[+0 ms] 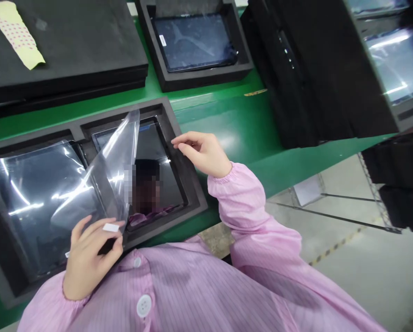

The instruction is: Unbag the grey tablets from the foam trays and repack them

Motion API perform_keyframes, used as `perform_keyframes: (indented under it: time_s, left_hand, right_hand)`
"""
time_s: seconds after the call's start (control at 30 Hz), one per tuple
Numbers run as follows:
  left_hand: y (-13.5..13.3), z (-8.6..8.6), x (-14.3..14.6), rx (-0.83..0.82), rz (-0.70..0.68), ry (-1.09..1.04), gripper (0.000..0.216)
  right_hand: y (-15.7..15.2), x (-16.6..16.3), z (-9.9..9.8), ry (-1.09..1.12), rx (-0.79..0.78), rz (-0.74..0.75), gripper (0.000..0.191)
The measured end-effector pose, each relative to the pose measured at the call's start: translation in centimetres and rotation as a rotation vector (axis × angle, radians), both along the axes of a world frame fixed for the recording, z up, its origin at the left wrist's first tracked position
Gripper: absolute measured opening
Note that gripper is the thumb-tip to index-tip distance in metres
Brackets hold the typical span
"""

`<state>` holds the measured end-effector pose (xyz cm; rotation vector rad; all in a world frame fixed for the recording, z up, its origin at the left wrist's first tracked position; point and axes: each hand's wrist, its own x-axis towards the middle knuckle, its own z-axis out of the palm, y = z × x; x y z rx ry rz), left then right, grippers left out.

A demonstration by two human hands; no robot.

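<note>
My left hand [93,258] pinches the lower corner of a clear protective film [118,147], beside a small white tab [110,227]. The film is peeled up and folded leftward, its upper end standing over the right-hand tablet [158,147]. That tablet lies face up in a dark foam tray [191,180], its black screen mirroring a person. In the tray's left compartment sits another tablet [43,193], partly covered by shiny film. My right hand [206,152] hovers by the tray's right rim, thumb and fingers drawn together, with nothing visible between them.
Behind the tray, a foam box [206,80] holds another tablet [197,44]. A dark foam stack [88,41] with a yellow dotted strip [17,34] stands at back left. More black foam trays [317,69] rise at right. The green table [227,124] ends at front right.
</note>
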<state>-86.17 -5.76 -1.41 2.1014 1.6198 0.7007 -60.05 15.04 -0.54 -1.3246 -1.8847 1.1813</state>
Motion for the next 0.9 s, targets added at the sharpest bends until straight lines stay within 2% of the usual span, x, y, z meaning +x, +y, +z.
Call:
perform_keyframes:
  time_s: [0.1, 0.2, 0.27, 0.33, 0.37, 0.43, 0.47, 0.53, 0.63, 0.7, 0.77, 0.8, 0.9]
  left_hand:
    - [0.4, 0.4, 1.1, 0.025, 0.028, -0.03, 0.012]
    - [0.7, 0.4, 1.9, 0.02, -0.006, 0.02, 0.014]
    - [0.7, 0.4, 2.0, 0.007, -0.03, 0.042, 0.014]
    - [0.7, 0.4, 2.0, 0.009, -0.039, 0.039, 0.013]
    - [0.7, 0.4, 2.0, 0.015, -0.043, 0.036, 0.013]
    - [0.6, 0.4, 1.8, 0.021, -0.049, 0.036, 0.015]
    - [0.6, 0.4, 1.8, 0.024, -0.049, 0.041, 0.016]
    - [0.6, 0.4, 1.7, 0.017, -0.058, 0.05, 0.019]
    - [0.5, 0.4, 1.8, -0.008, -0.079, 0.052, 0.023]
    - [0.3, 0.2, 1.9, -0.025, -0.052, 0.044, 0.025]
    - [0.2, 0.1, 2.0, -0.031, -0.027, 0.035, 0.023]
    - [0.2, 0.1, 1.9, -0.033, -0.043, 0.029, 0.021]
    - [0.1, 0.1, 0.6, -0.03, -0.071, 0.046, 0.023]
  right_hand:
    - [-0.5, -1.5, 0.1, 0.141, -0.123, 0.019, 0.045]
    - [-1.4, -3.6, 0.4, 0.216, -0.219, 0.123, 0.075]
    - [-2.2, -4.9, 0.6, 0.192, -0.227, 0.179, 0.089]
    - [-3.0, -5.8, 0.8, 0.124, -0.163, 0.199, 0.096]
    - [-3.5, -6.2, 0.8, 0.091, -0.111, 0.202, 0.094]
    - [-4.6, -6.5, 1.0, 0.061, 0.005, 0.247, 0.078]
    - [-5.1, -6.5, 1.2, 0.069, 0.058, 0.315, 0.069]
    - [-6.1, -6.3, 1.9, 0.123, 0.115, 0.544, 0.057]
    - [-7.2, -5.7, 3.5, 0.239, 0.034, 0.937, 0.045]
    - [-7.4, -5.1, 4.6, 0.31, -0.072, 1.063, 0.04]
    - [-7.1, -4.6, 5.4, 0.337, -0.147, 1.015, 0.039]
    - [-6.8, -4.3, 5.5, 0.326, -0.164, 0.909, 0.038]
    - [-5.8, -3.3, 4.4, 0.208, -0.055, 0.384, 0.04]
